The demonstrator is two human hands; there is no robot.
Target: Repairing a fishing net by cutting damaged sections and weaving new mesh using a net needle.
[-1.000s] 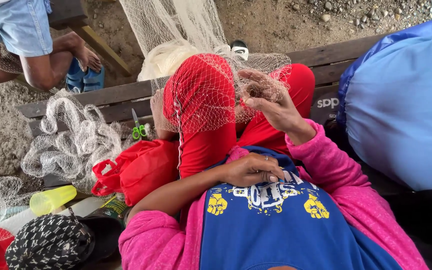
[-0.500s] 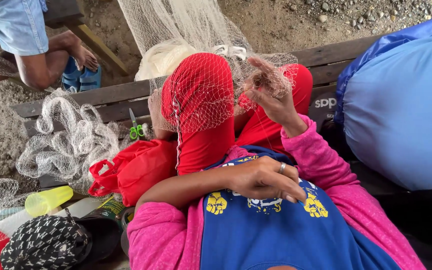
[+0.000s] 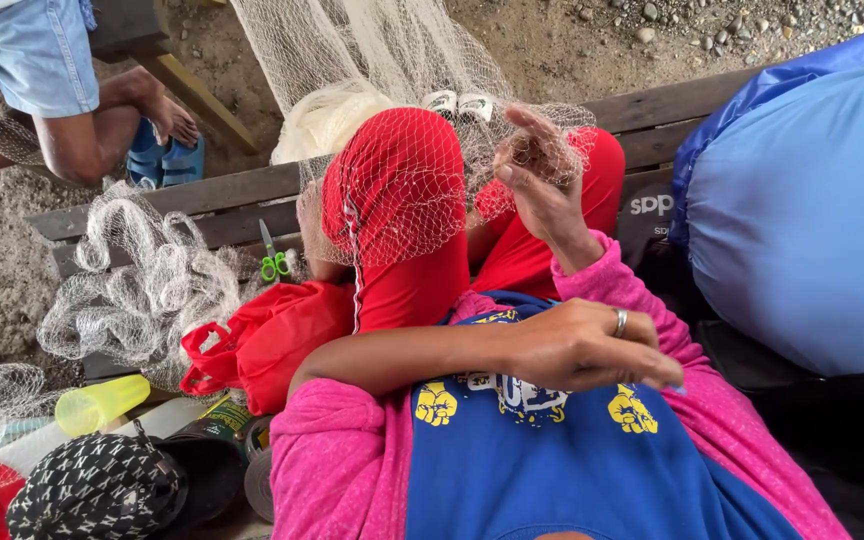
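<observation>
Across my lap, left to right: green scissors [image 3: 274,264], net [image 3: 402,180], both hands.

I see my left hand [image 3: 577,347] lying loosely spread across my blue shirt, empty, nearer me. My right hand [image 3: 537,175] is raised farther off, fingertips pinching the net draped over my red knee; that mesh runs away from me toward the far bench [image 3: 232,200].

Pink long sleeves [image 3: 342,470], blue shirt [image 3: 552,470] with yellow fist prints, red trousers [image 3: 402,200]; ring [image 3: 620,322] on left hand [image 3: 582,345].
</observation>
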